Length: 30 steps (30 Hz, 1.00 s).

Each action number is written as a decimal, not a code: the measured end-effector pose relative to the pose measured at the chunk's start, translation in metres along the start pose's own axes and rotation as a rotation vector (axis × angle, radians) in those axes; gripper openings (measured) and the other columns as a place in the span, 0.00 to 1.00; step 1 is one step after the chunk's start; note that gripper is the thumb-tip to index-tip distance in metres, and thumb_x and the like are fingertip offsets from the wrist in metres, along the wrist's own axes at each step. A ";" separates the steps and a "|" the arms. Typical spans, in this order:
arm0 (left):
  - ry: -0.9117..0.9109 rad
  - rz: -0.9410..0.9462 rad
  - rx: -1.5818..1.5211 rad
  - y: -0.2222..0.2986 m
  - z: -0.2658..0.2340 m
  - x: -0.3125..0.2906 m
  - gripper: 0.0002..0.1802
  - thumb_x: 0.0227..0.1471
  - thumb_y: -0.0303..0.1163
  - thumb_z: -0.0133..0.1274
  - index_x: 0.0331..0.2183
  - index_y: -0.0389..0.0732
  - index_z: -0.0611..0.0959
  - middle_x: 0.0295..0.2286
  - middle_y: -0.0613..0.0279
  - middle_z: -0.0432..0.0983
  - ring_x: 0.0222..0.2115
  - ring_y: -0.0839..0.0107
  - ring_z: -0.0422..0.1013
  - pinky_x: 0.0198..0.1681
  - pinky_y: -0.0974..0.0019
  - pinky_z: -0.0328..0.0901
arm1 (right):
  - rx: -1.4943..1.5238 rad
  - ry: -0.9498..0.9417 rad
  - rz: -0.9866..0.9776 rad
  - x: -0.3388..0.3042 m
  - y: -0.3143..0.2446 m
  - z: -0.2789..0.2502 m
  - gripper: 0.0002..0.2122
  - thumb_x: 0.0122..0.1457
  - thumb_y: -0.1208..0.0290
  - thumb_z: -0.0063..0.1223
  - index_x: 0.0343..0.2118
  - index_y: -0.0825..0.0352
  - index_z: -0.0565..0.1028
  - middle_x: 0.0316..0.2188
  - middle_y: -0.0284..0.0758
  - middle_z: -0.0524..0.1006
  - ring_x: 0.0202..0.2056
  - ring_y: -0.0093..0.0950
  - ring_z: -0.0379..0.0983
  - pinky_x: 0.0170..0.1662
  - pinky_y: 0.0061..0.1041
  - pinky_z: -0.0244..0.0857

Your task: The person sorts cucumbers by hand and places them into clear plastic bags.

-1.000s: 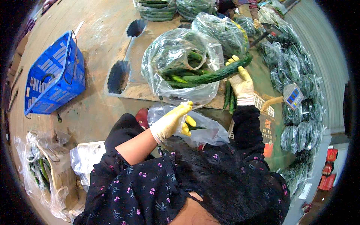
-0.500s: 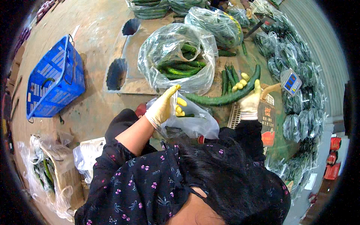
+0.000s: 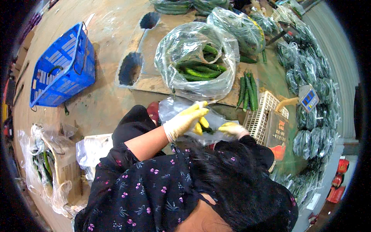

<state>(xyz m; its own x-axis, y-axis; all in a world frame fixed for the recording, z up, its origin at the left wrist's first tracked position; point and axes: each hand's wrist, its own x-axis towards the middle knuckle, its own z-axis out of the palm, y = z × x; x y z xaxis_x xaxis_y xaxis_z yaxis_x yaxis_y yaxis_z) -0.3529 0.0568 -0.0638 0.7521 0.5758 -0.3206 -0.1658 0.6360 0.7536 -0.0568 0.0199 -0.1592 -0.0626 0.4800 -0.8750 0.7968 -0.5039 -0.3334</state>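
A person seen from above bends over a wooden floor, both hands in pale yellow rubber gloves. The left hand [image 3: 186,120] pinches the rim of a small clear plastic bag [image 3: 176,109], fingers closed on the film and lifting it, which looks meant to keep the mouth open. The right hand [image 3: 233,129] sits just beside it at the same mouth, curled inward; a dark green cucumber [image 3: 206,129] shows between the two hands, apparently being slid in, though hair hides part of the right-hand grip, so whether those fingers close on it cannot be told. Just beyond the fingertips stands a large clear plastic sack of long green cucumbers [image 3: 198,62], its top open toward the hands for easy reach. Past the right fingers a few loose cucumbers [image 3: 247,87] lie in a row beside a white slatted plastic crate [image 3: 262,116]. Well to the left of the left fingers, a blue plastic basket [image 3: 62,67] leaves open floor between. Filled bags [image 3: 309,127] crowd the right edge, leaving little room that way.
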 end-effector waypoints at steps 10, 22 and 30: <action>-0.132 -0.121 0.015 0.006 0.015 -0.006 0.33 0.54 0.42 0.46 0.57 0.42 0.55 0.26 0.61 0.75 0.19 0.73 0.69 0.22 0.71 0.64 | 0.381 -0.052 -0.452 0.035 -0.175 -0.027 0.13 0.56 0.67 0.44 0.41 0.66 0.73 0.36 0.31 0.76 0.36 0.20 0.71 0.40 0.20 0.64; 0.001 -0.071 -0.057 0.007 0.000 -0.008 0.31 0.53 0.39 0.47 0.55 0.42 0.59 0.25 0.60 0.75 0.19 0.75 0.68 0.22 0.73 0.63 | 0.912 -0.194 -0.302 0.115 -0.231 0.000 0.10 0.55 0.62 0.49 0.20 0.58 0.67 0.14 0.23 0.66 0.15 0.17 0.58 0.19 0.20 0.55; 0.018 -0.015 -0.143 0.008 0.000 -0.004 0.28 0.53 0.41 0.45 0.53 0.42 0.61 0.24 0.58 0.73 0.17 0.71 0.68 0.20 0.70 0.65 | 1.100 -0.291 -0.590 -0.002 -0.141 -0.041 0.18 0.61 0.60 0.38 0.45 0.71 0.68 0.12 0.21 0.59 0.15 0.15 0.53 0.23 0.17 0.52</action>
<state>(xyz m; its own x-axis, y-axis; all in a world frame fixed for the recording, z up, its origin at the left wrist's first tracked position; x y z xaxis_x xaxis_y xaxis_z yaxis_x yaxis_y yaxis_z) -0.3575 0.0599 -0.0564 0.7441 0.5737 -0.3423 -0.2447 0.7108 0.6595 -0.1445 0.1193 -0.0964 -0.4747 0.7285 -0.4939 -0.3013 -0.6617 -0.6865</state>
